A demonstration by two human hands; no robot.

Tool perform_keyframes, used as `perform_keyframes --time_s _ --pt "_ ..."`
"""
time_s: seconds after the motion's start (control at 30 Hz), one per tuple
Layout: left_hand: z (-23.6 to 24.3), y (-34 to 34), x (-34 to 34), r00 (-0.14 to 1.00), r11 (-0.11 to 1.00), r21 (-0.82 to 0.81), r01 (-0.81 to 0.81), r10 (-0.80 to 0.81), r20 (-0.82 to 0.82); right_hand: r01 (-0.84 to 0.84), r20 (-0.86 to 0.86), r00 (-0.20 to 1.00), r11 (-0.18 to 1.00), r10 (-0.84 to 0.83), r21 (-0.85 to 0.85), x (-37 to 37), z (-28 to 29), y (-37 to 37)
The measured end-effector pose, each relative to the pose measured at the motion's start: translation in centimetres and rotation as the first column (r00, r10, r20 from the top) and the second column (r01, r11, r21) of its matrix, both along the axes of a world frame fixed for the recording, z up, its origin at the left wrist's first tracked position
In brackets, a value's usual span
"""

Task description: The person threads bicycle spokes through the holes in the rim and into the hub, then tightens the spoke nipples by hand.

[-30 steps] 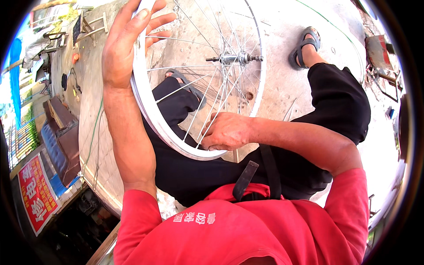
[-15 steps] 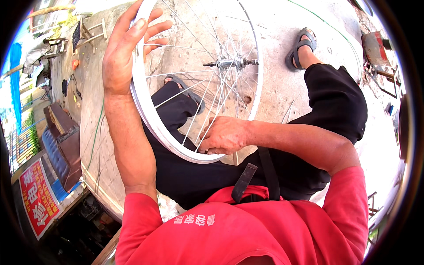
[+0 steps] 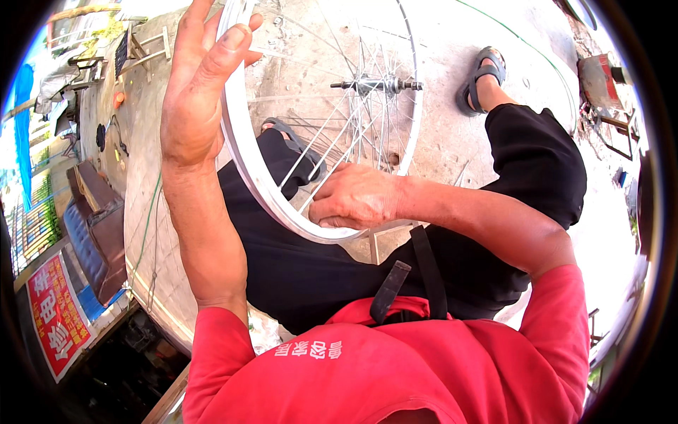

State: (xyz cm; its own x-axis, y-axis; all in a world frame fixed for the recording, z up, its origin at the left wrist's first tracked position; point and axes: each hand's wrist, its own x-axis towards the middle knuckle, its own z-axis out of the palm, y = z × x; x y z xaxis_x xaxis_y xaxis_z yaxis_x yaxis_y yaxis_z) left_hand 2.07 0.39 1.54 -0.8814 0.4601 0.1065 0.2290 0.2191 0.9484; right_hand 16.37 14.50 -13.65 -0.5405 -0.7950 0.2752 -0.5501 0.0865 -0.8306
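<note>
A bicycle wheel (image 3: 272,201) without a tyre is tilted above my lap, with a pale metal rim, thin spokes and a hub (image 3: 376,86) whose threaded axle sticks out at both ends. My left hand (image 3: 201,92) lies against the rim's left side, its thumb raised and its fingers spread past the rim. At the near, lower part of the rim, my right hand (image 3: 360,198) is closed with bent fingers around the spoke ends and the inner rim. Its fingertips are partly hidden, so any small part between them cannot be made out.
My sandalled foot (image 3: 487,78) stands on concrete beyond the wheel. A brown-and-blue padded seat (image 3: 92,237) and a red sign (image 3: 58,318) are at left. To the right stands a red metal container (image 3: 600,81). A green cord (image 3: 519,39) crosses the ground.
The wheel has risen slightly and shifted right. My right hand has moved up a little with the rim, and my left thumb has swung right across the rim.
</note>
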Motion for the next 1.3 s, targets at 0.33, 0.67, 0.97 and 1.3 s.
perform_keyframes --time_s 0.33,0.67,0.97,1.3 --pt "-1.4 1.9 2.3 0.994 0.999 0.011 0.042 -0.042 0.102 0.458 0.649 0.747 0.818 -0.142 -0.348 -7.5 5.8 2.6" --pt "-1.9 1.4 1.5 0.990 0.999 0.011 0.047 -0.048 0.136 0.439 0.689 0.717 0.836 -0.107 -0.328 -8.1 4.9 1.8" --pt "-2.2 1.3 1.0 0.988 0.999 0.018 0.027 -0.030 0.150 0.589 0.473 0.780 0.737 -0.410 -0.331 -6.2 4.6 2.7" --pt "-2.3 1.2 1.0 0.991 0.999 -0.004 0.046 -0.045 0.123 0.289 0.275 0.936 0.928 -0.222 -0.235 2.0 7.3 5.4"
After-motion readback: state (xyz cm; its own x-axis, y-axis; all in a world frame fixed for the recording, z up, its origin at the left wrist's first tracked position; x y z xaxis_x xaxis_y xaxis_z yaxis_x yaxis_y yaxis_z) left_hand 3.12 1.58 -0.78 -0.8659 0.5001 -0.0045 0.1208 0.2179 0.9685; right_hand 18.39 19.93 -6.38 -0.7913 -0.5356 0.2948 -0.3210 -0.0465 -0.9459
